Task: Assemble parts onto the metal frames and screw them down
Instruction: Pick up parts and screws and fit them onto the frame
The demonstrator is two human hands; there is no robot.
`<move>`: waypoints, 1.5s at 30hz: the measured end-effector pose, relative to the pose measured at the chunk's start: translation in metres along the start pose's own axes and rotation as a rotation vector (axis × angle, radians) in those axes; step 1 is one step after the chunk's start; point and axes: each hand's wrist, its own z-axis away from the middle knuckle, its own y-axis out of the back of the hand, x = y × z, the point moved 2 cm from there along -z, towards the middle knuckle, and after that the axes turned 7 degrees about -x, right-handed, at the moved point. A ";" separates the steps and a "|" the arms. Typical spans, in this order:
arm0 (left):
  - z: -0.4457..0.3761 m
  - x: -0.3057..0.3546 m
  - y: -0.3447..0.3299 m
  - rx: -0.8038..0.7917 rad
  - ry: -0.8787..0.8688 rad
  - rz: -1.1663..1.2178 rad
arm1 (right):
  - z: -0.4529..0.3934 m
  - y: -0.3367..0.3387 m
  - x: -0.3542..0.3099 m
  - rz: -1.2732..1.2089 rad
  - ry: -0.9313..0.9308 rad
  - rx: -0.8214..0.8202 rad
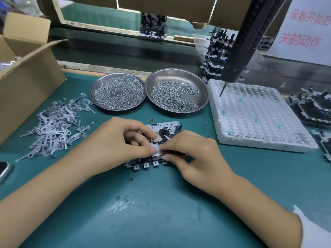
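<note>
**Both hands on the metal frame, small plate pinched between them**

Nearest me I saw the green table (pixel 161 221), scuffed with pale marks close to the front edge. Just beyond, the metal frame (pixel 157 140) lay flat on the table in the middle of my view, a row of tabs along its near edge. My left hand (pixel 114 142) rested over the frame's left part, its grip curled with thumb and forefinger pinching a small flat metal piece (pixel 156 147) on top of the frame. My right hand (pixel 193 151) came in from the other side, fingers curled and the tips pinching that same piece at its right edge.

To the left lay a loose pile of grey stamped levers (pixel 55 126), and a cardboard box (pixel 26 77) stood open behind it. Farther back sat 2 steel dishes side by side, the left dish (pixel 117 91) full of screws and the right dish (pixel 176 90) partly filled. To the right lay a white foam tray (pixel 254 119), with a dark screwdriver (pixel 236 56) hanging above its far corner.
</note>
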 end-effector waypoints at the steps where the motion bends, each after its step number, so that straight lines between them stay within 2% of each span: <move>1: 0.000 0.000 0.000 0.000 -0.001 -0.005 | 0.002 -0.002 -0.001 0.045 0.012 0.016; 9: -0.001 0.000 0.000 0.045 -0.019 -0.059 | 0.005 -0.011 -0.008 0.226 -0.022 0.080; 17: -0.004 0.001 -0.002 0.055 -0.041 -0.114 | 0.004 -0.018 -0.009 0.255 -0.051 0.111; 21: -0.005 0.001 -0.002 0.028 -0.044 -0.060 | 0.002 -0.011 -0.003 0.008 -0.132 0.126; 28: -0.005 0.000 0.001 -0.026 -0.054 -0.047 | -0.002 -0.002 0.011 -0.467 -0.323 0.269; 35: -0.006 0.001 0.002 -0.076 -0.123 -0.006 | -0.003 -0.003 0.013 -0.568 -0.368 0.319; 37: -0.007 0.003 0.004 -0.007 -0.178 -0.005 | -0.002 -0.003 0.013 -0.573 -0.360 0.338; 38: -0.008 0.004 0.007 0.076 -0.216 -0.002 | -0.002 -0.003 0.014 -0.571 -0.353 0.346; 40: -0.014 0.003 0.020 0.326 -0.280 -0.064 | -0.001 -0.004 0.014 -0.558 -0.335 0.351; 42: -0.024 0.002 0.038 0.562 -0.260 -0.312 | -0.001 -0.005 0.014 -0.539 -0.319 0.350; 43: -0.031 0.001 0.045 0.600 -0.214 -0.468 | -0.001 -0.005 0.014 -0.534 -0.316 0.352; 45: -0.050 -0.003 0.056 0.532 -0.071 -0.713 | -0.002 -0.005 0.015 -0.537 -0.321 0.356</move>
